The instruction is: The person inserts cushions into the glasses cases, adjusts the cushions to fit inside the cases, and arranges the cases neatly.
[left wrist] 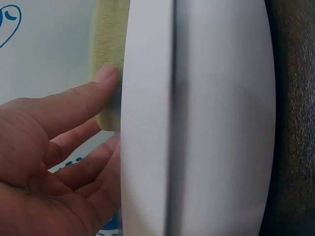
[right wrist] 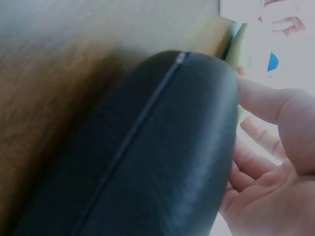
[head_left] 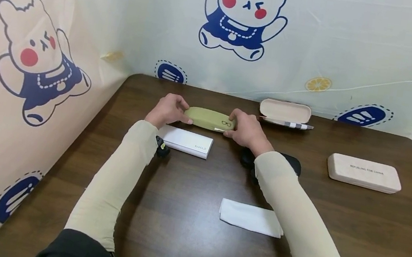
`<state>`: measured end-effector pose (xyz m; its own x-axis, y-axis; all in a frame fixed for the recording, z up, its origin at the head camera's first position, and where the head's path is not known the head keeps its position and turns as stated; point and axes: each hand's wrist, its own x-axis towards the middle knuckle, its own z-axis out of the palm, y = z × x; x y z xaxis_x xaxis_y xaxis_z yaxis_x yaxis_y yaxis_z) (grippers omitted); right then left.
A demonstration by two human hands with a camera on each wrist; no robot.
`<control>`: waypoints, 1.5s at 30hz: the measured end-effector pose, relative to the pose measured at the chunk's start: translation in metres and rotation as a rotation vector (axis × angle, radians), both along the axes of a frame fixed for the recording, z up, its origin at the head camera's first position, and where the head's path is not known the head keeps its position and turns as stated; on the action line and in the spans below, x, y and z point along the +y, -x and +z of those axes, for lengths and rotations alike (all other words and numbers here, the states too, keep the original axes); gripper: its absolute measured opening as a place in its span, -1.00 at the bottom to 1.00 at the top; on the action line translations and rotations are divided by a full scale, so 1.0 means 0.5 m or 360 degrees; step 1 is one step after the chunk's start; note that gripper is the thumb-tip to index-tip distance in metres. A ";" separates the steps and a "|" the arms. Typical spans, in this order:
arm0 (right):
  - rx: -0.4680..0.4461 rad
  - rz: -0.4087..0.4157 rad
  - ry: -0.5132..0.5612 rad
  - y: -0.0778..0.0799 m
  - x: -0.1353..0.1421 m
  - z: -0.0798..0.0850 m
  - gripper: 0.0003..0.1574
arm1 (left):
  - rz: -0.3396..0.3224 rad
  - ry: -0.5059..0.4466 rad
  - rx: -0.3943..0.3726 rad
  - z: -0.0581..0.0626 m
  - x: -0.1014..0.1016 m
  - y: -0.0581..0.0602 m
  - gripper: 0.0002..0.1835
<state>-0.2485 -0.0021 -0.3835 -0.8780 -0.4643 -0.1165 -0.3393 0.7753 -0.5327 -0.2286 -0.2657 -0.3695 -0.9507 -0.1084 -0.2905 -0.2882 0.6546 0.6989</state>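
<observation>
Two hands, left hand (head_left: 167, 110) and right hand (head_left: 245, 128), grasp the ends of the closed green case (head_left: 210, 119) at the table's (head_left: 373, 242) 12 o'clock, so the holding step seems underway, and opening it likely calls for prying its seam apart.

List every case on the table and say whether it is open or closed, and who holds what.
green glasses case: closed, held at both ends
left hand: grips the green case's left end
right hand: grips its right end
white case: closed, lying flat
black case: closed, under the right forearm
beige case: closed
far case: open, lid up
white cloth: folded flat
</observation>
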 end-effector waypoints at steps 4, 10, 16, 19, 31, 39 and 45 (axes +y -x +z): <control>0.0001 0.0007 -0.0040 -0.006 0.002 -0.004 -0.38 | -0.0009 0.0058 0.0009 0.001 0.010 0.000 -0.48; -0.0022 0.0013 -0.0070 -0.011 0.004 0.004 -0.32 | -0.0054 0.0141 0.0042 0.005 0.016 -0.006 -0.47; -0.0068 0.0054 0.0013 -0.010 0.017 0.022 -0.32 | -0.0077 0.0173 0.0116 0.020 0.009 -0.021 -0.47; -0.0107 0.0023 0.0159 -0.010 0.037 0.031 -0.37 | -0.0075 0.0158 0.0161 0.030 0.010 -0.026 -0.48; -0.0166 0.0023 0.0384 -0.056 0.122 0.068 -0.50 | -0.0229 -0.0173 0.0134 0.070 0.065 -0.073 -0.56; -0.0183 0.0085 0.0416 -0.109 0.173 0.075 -0.57 | -0.0511 -0.0269 0.0124 0.067 0.117 -0.126 -0.57; -0.0300 0.0108 0.0477 -0.154 0.221 0.069 -0.59 | -0.0777 -0.0218 0.0136 0.061 0.159 -0.174 -0.57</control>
